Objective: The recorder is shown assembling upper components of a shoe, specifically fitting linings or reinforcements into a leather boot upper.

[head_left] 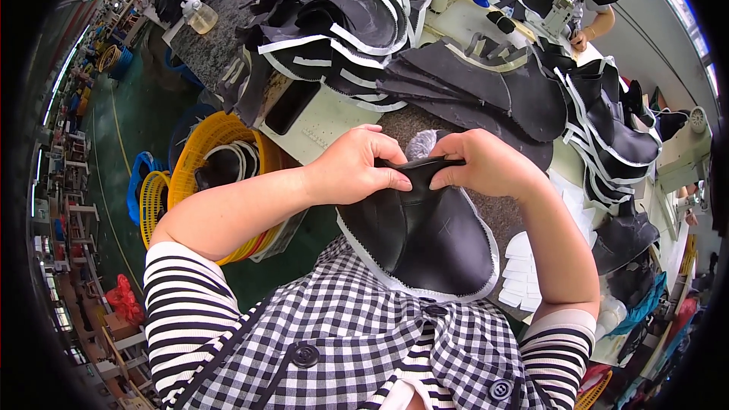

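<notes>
A black leather shoe upper with a white zigzag-cut edge hangs in front of my checked apron. My left hand pinches its top edge between thumb and fingers. Close beside it, my right hand pinches the same edge, the two thumbs a short gap apart. The edge looks folded over between my hands. Grey fluffy lining shows just behind the edge. Some of my fingertips are hidden behind the leather.
Stacked black pieces with white strips, flat dark panels and more uppers cover the table. A phone lies at left. White pieces sit by my right arm. Yellow baskets stand left. A co-worker's hand is at a sewing machine.
</notes>
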A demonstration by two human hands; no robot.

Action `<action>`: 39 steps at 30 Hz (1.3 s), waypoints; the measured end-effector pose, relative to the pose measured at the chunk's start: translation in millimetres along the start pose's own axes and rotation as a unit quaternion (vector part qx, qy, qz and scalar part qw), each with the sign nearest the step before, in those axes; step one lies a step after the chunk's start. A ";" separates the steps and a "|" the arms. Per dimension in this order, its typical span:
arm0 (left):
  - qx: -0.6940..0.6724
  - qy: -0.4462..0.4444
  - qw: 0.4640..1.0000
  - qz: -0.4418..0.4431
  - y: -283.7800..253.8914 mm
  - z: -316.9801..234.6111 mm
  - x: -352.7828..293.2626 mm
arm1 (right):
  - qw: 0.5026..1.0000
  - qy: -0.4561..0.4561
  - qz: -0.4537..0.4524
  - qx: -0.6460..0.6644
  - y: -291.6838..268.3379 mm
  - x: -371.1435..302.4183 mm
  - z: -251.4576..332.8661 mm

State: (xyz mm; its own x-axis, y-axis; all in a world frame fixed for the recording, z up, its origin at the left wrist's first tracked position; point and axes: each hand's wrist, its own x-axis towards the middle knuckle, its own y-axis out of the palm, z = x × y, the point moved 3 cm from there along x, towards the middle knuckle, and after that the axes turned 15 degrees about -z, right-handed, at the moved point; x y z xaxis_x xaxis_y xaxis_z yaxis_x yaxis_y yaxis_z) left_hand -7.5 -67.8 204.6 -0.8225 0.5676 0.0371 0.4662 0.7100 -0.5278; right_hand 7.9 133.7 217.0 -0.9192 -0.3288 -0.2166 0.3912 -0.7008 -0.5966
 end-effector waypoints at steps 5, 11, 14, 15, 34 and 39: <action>-0.044 0.071 0.996 0.028 0.7 -3.0 3.2 | 0.998 0.021 -0.039 0.042 0.1 1.0 -4.3; 0.051 0.002 0.998 0.026 6.9 -20.6 1.8 | 0.996 -0.050 -0.079 0.016 3.8 0.3 12.5; 0.025 -0.056 0.998 0.017 11.0 -22.0 -2.2 | 0.997 -0.031 -0.069 -0.015 0.1 -0.3 13.0; 0.008 -0.035 0.999 -0.004 12.3 -17.6 -4.4 | 0.996 -0.049 -0.071 0.037 -0.5 0.7 -2.1; 0.015 -0.017 0.999 -0.031 13.2 -19.5 -10.4 | 0.988 -0.014 -0.132 0.082 -0.2 -14.0 1.5; 0.103 0.116 0.979 -0.135 16.1 -27.9 -1.7 | 0.990 0.006 -0.135 0.047 1.2 -8.6 4.5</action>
State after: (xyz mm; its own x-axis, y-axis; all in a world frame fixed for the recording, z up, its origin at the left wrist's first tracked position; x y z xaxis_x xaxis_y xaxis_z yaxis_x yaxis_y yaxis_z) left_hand 10.5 -45.7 219.7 -0.7996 0.4667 0.3780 0.1464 0.7619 -0.6309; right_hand 16.5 132.8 221.7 -0.9912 -0.1141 -0.0676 0.1324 -0.8181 -0.5596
